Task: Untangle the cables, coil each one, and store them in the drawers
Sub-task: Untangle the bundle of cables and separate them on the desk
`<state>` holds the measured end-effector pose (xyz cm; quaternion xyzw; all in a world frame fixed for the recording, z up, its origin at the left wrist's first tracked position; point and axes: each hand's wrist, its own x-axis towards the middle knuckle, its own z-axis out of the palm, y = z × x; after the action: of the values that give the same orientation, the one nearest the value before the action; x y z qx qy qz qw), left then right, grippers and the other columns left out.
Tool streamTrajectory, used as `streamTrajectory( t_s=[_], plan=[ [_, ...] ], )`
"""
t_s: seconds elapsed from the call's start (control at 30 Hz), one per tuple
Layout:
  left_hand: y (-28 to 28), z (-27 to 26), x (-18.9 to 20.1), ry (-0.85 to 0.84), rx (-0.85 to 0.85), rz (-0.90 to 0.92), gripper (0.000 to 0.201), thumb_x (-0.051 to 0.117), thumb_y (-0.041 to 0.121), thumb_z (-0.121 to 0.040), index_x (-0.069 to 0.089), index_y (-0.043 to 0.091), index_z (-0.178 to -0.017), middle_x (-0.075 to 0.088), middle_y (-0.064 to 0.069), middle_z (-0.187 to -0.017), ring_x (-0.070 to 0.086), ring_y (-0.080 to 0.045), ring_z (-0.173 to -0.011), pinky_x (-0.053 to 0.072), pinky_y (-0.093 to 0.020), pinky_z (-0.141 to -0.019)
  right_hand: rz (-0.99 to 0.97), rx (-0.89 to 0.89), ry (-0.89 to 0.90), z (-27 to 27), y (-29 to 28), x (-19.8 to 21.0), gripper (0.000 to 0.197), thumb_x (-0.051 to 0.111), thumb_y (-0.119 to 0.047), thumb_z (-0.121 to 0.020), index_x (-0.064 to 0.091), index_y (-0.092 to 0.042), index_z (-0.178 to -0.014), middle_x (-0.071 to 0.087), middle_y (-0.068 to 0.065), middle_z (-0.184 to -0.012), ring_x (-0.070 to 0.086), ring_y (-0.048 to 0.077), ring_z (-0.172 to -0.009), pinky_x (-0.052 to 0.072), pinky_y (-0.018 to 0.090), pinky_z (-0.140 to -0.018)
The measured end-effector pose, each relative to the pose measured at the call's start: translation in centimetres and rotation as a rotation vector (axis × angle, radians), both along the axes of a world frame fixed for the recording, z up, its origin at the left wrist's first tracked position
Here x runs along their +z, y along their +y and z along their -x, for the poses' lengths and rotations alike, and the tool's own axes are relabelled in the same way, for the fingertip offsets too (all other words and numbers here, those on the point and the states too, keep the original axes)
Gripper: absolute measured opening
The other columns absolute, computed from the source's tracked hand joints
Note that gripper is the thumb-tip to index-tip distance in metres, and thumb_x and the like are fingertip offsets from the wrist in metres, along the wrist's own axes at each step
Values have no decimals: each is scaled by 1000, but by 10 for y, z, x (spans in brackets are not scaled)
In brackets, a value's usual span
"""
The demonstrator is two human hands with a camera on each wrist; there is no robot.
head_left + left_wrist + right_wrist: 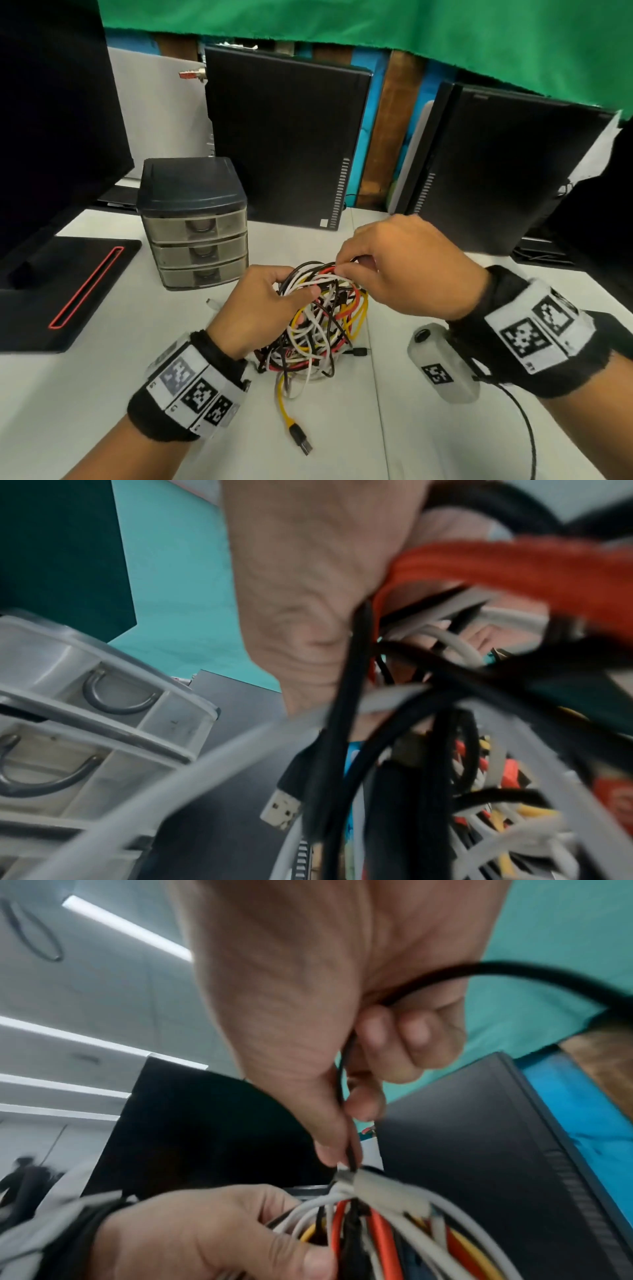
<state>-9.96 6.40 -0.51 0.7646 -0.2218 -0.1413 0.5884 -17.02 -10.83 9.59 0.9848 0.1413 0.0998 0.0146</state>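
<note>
Nearest to me on the white counter (102,394), a yellow cable (283,407) trails out of the tangle toward the near edge and ends in a dark USB plug (301,439). On my right wrist I see a black band with printed markers and a small white camera unit (442,363) beneath it, with a thin black lead running off toward the near right.

Just beyond lies the cable tangle (322,322), a knot of white, black, red and yellow cords, its lower part resting on the counter and its upper part lifted between my hands. My left hand (263,308) grips the tangle's left side, fingers curled into the strands and thumb pressed across the white ones; the left wrist view, blurred, shows black, white and red cords crossing under the palm, with a USB plug (282,808) hanging among them. My right hand (404,263) is at the top of the tangle, and in the right wrist view its thumb and fingers pinch a thin black cable (349,1150) that loops back through the curled fingers.

Behind the tangle, to the left, stands the drawer unit (195,222), dark-topped with three translucent drawers, all pushed in. Left of that sits a monitor base (68,291) with a red-outlined slot. Farther back, two black computer cases (284,137) stand upright against the rear, under a green cloth (376,34).
</note>
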Motion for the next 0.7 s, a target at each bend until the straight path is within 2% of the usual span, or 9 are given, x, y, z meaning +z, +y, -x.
streamTrajectory(
  t_s=[0.07, 0.13, 0.2, 0.3, 0.37, 0.43, 0.53, 0.6, 0.7],
  plan=[
    [-1, 1, 0, -4, -2, -6, 6, 72, 29, -90, 78, 27, -92, 77, -10, -83, 73, -37, -79, 59, -54, -77, 194, -15, 7, -1, 8, 6, 27, 47, -40, -101, 69, -24, -102, 63, -6, -86, 61, 15, -82, 54, 35, -78],
    [-2, 2, 1, -15, -15, -12, 7, 71, 27, -90, 77, 27, -94, 77, -8, -84, 73, -34, -79, 60, -51, -78, 360, -16, -8, -3, 15, 12, 21, 47, -31, -103, 63, -18, -101, 49, -1, -79, 52, 20, -75, 52, 34, -74],
    [-2, 2, 2, -47, -44, -32, 7, 71, 23, -91, 76, 25, -95, 77, -1, -86, 74, -22, -77, 61, -39, -77, 482, 16, 37, -1, 26, 16, 18, 45, -23, -103, 61, -15, -105, 45, 3, -80, 47, 22, -73, 46, 34, -69],
    [-4, 1, 6, -115, -84, -83, 10, 72, 17, -89, 73, 24, -96, 76, 7, -79, 68, -2, -65, 51, -15, -60, 470, 135, 7, -1, 41, 19, 20, 42, -25, -103, 59, -16, -109, 57, 3, -90, 60, 22, -80, 51, 34, -73],
    [-3, 0, 7, -117, -106, -107, 11, 73, 15, -89, 73, 25, -95, 74, 11, -72, 64, 3, -57, 45, -10, -56, 139, 196, -186, -6, 39, 31, 14, 46, -23, -102, 59, -18, -100, 60, -2, -86, 61, 17, -77, 55, 34, -74],
    [2, -3, 6, -62, -112, -80, 13, 74, 14, -87, 73, 24, -95, 75, 12, -78, 68, 0, -66, 50, -14, -64, -380, 225, -437, -11, 22, 48, 16, 53, -19, -99, 61, -11, -89, 56, -4, -70, 55, 10, -63, 47, 26, -63],
    [13, -8, 6, 79, -151, -48, 27, 81, 10, -78, 74, 18, -103, 78, 1, -93, 74, -15, -85, 58, -30, -80, -962, 89, -429, 0, -15, 62, 17, 57, -15, -100, 61, -5, -87, 50, -12, -55, 45, 3, -49, 37, 17, -50],
    [20, -12, 6, 103, -193, -73, 34, 84, 7, -74, 74, 16, -105, 78, -1, -98, 74, -18, -91, 57, -34, -86, -1120, -34, -275, 11, -34, 49, 12, 60, -12, -98, 60, -7, -87, 53, -18, -51, 48, -3, -45, 36, 7, -47],
    [27, -20, 6, 64, -75, -59, 26, 82, 3, -76, 76, 17, -97, 78, -5, -91, 74, -21, -83, 58, -39, -84, -1108, -176, -167, 33, -53, 16, 18, 73, -22, -82, 66, -6, -88, 63, -11, -57, 55, -2, -49, 40, 6, -49]
  ],
)
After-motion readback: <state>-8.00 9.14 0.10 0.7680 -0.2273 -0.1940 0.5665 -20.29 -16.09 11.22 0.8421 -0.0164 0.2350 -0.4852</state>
